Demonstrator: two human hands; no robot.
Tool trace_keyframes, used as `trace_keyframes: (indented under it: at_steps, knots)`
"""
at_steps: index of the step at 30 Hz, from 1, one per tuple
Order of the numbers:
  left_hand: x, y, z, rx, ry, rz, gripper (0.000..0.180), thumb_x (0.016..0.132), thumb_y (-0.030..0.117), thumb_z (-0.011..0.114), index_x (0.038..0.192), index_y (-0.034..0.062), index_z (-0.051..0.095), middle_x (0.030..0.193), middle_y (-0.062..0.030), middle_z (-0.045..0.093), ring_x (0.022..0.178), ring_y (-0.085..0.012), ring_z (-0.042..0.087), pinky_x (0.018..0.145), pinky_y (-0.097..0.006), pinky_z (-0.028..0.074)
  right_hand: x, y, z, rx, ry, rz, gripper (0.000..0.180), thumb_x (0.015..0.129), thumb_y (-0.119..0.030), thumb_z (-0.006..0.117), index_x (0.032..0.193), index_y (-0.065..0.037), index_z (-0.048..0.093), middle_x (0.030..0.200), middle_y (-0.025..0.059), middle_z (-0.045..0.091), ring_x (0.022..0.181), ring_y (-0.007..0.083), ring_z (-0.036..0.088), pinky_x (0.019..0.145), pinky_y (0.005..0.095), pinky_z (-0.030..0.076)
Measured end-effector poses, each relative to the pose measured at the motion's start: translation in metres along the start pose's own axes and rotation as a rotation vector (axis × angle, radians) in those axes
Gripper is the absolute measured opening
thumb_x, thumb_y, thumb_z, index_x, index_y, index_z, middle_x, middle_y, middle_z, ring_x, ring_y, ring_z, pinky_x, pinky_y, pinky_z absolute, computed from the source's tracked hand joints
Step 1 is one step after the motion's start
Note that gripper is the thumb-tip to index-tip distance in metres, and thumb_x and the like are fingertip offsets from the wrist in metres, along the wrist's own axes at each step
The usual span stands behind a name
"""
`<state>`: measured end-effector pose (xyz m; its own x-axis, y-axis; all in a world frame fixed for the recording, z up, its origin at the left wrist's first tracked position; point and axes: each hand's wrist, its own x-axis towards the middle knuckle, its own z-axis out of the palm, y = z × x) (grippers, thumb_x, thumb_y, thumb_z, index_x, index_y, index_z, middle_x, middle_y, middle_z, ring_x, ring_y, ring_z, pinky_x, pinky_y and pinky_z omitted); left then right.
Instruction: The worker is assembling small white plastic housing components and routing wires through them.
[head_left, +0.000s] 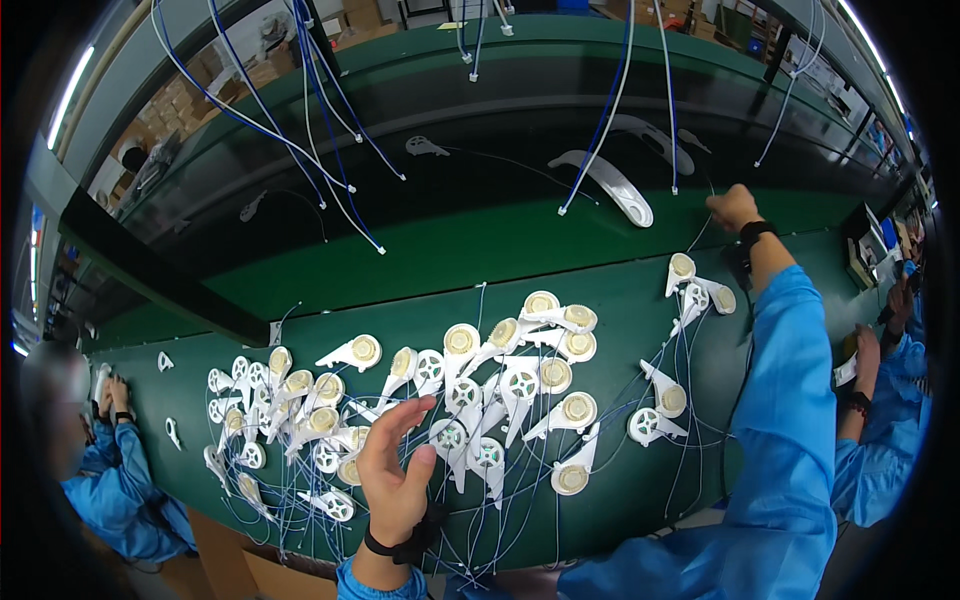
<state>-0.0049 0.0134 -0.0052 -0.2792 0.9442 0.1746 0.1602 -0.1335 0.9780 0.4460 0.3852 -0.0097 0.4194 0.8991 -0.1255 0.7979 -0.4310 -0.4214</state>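
Note:
My right hand [735, 207] reaches out to the far right, its fingers closed on a thin cable [699, 235]. The cable slopes down toward a small group of white plastic parts with cream round wheels [682, 266]. Over the near middle of the green bench, my left hand [394, 475] is raised with thumb and fingers apart, holding nothing. Just beyond it lies a spread of similar white parts [520, 385], some with cream discs and some with spoked openings. Blue and white wires trail from them toward the bench's near edge.
Blue-and-white wires with white connectors [381, 250] hang from above. A curved white handle-shaped piece [630, 205] rests at the back. A dark post [170, 265] stands at left. Co-workers in blue sleeves [125, 460] are at both sides; a box [866, 245] sits far right.

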Motion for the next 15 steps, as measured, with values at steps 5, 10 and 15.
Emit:
trace_keyframes:
  at_steps: [5,10,15]
  knots:
    - [-0.002,0.000,-0.002,-0.006,0.023,0.013,0.049,0.088,0.026,0.063,0.124,-0.0062,0.051,0.116,-0.0204,0.062,0.111,-0.0273,0.059,0.097,-0.037,0.045,-0.030,0.006,-0.077,0.383,-0.092,-0.141,0.022,0.080,-0.024,0.061,0.064,-0.010,0.057,0.057,-0.0038,0.052,0.048,0.0079,0.048,0.049,0.0235,0.043]
    - [-0.002,0.001,-0.001,-0.083,-0.002,-0.011,0.043,0.085,0.016,0.066,0.120,-0.0050,0.054,0.114,-0.0182,0.063,0.111,-0.0257,0.059,0.098,-0.037,0.042,-0.114,0.033,-0.147,0.443,-0.281,-0.411,0.011,0.078,-0.017,0.056,0.073,-0.008,0.058,0.059,-0.0026,0.053,0.048,0.0053,0.049,0.048,0.0222,0.042]
    - [-0.001,0.006,0.002,-0.084,-0.027,-0.012,0.039,0.084,0.012,0.064,0.118,-0.0057,0.056,0.114,-0.0175,0.063,0.110,-0.0255,0.059,0.098,-0.037,0.043,-0.208,0.052,-0.157,0.223,-0.723,-0.435,0.004,0.070,-0.001,0.065,0.074,0.001,0.063,0.059,0.0041,0.061,0.049,0.0080,0.057,0.046,0.0204,0.044]
